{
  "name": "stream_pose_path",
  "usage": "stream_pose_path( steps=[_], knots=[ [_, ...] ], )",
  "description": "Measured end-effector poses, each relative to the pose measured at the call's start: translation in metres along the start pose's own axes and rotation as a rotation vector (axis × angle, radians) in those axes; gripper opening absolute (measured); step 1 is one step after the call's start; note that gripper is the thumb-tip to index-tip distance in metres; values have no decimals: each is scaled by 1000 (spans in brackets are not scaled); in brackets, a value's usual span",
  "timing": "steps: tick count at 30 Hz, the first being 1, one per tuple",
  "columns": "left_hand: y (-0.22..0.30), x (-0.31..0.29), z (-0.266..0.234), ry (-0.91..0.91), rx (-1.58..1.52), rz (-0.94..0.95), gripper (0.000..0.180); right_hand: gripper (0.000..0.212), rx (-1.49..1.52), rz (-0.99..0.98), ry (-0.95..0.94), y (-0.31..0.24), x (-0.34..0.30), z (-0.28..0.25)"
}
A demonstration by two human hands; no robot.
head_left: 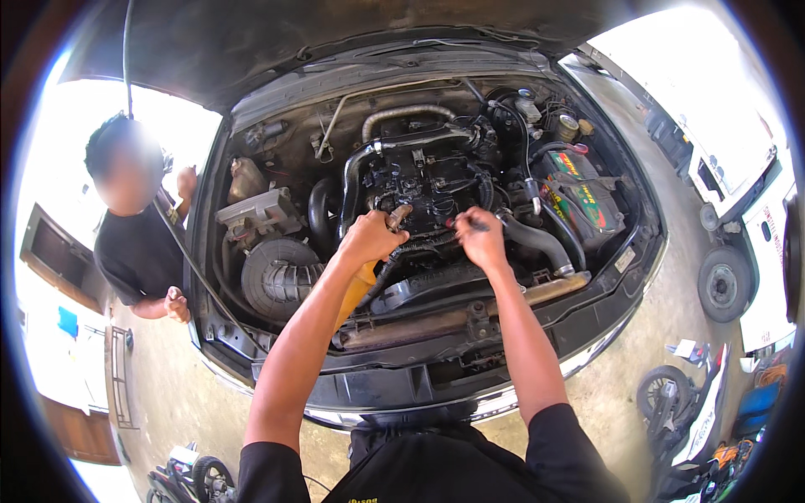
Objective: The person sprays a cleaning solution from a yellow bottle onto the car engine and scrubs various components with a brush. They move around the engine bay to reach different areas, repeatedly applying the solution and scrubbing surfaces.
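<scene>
Curling over the engine (422, 172), the left grip (371, 238) hides any hold; at its three o'clock, the right grip (482, 241) pinches a dark tool (479, 225), probably for fine control.

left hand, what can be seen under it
A yellow item shows below the left hand, alongside the forearm. The hand and forearm cover part of it, so its full shape cannot be seen.

Engine (428, 172) in middle of the bay (394, 387), raised hood (335, 42) behind and above. Left of engine: air-filter housing (270, 272) (a box (262, 210) just behind it). Right: battery (587, 201), hose (541, 241) between battery and engine. Co-worker (138, 243) beyond the bay's left edge; motorcycle (667, 398) on floor (599, 360), nearer right.
</scene>
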State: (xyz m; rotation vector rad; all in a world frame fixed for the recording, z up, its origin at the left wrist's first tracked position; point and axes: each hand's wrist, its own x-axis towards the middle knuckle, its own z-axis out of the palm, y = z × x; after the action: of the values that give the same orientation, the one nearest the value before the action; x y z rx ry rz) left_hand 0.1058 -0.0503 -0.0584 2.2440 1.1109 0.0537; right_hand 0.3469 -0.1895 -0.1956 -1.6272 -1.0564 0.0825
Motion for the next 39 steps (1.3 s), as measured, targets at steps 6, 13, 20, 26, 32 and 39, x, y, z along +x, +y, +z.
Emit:
stream_pose_path(
  steps=[6, 13, 20, 26, 32, 39],
  knots=[
    [11, 3, 25, -34, 140, 11, 51, 25, 397, 397, -135, -2, -11, 13],
    [18, 8, 39, 25, 154, -8, 49, 29, 209, 214, 44, -3, -18, 11],
    [34, 20, 44, 20, 138, 37, 51, 31, 367, 368, 93, -8, -10, 12],
    [37, 38, 47, -3, 77, 35, 57, 26, -12, 90, 248, 11, 2, 4],
    [35, 58, 57, 38, 139, 64, 46, 19, 180, 153, 352, 24, 15, 6],
    [37, 66, 56, -34, 86, 2, 55, 29, 386, 389, 130, 19, 11, -1]
  ],
)
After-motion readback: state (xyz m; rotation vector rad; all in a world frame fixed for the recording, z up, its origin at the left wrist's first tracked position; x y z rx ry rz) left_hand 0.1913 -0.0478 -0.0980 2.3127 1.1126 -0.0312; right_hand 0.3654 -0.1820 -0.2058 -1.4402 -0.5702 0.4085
